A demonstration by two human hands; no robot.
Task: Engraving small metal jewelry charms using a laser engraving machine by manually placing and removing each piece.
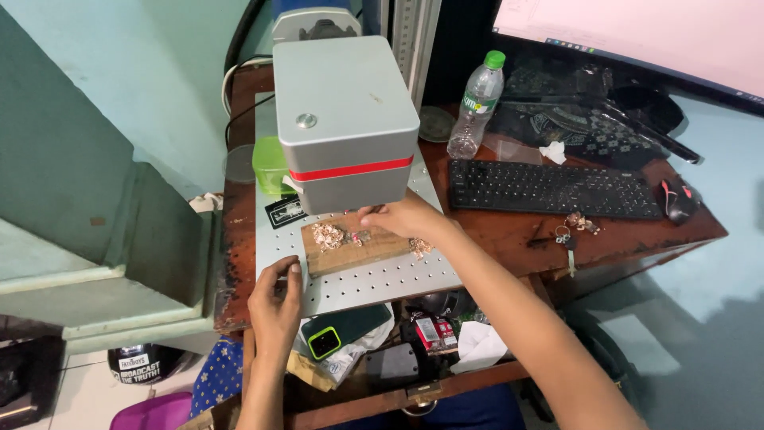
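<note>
A small wooden block lies on a perforated metal plate under a grey box-shaped machine head with a red stripe. Pale shavings or chips sit on the block's top. My right hand rests on the block's far edge, fingers bent, fingertips touching something small there that I cannot make out. My left hand lies on the plate's near left corner, fingers curled at the edge, holding nothing that I can see.
A dark wooden desk holds a black keyboard, a mouse, a plastic bottle, keys and a green container. A monitor stands at the back right. A lower shelf carries a phone and clutter.
</note>
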